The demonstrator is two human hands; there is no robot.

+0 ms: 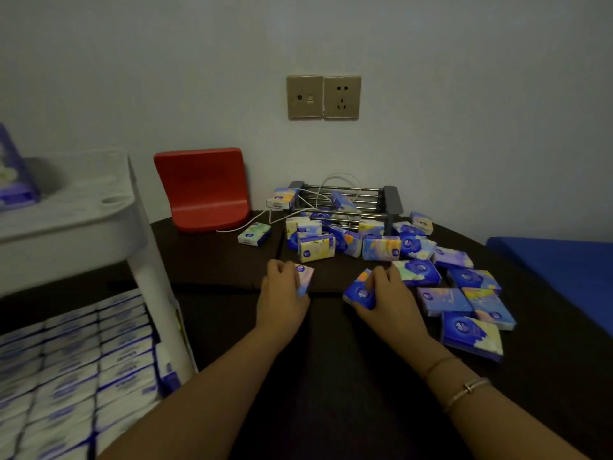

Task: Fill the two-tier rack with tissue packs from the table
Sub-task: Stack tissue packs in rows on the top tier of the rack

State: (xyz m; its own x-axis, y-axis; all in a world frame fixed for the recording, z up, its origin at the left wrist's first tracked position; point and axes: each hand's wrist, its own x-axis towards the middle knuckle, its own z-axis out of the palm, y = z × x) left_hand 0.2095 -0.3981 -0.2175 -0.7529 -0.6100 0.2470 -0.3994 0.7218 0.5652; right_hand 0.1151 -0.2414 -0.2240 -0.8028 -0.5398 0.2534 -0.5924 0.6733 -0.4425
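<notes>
On dark table (212,260), both hands grip a pack: L hand (282,293) pastel pack (305,278), R hand (384,293) blue pack (360,290).

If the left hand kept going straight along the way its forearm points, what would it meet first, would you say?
The left hand, holding a tissue pack, points toward the pile by the wall. It would probably first meet the upright yellowish pack just beyond it, though depth is hard to judge in one view.

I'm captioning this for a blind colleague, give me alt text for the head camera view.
Both hands grip tissue packs over a dark table: the left hand holds one pack, the right hand another. More packs lie scattered to the right; a white two-tier rack stands left, its lower tier filled.
</notes>
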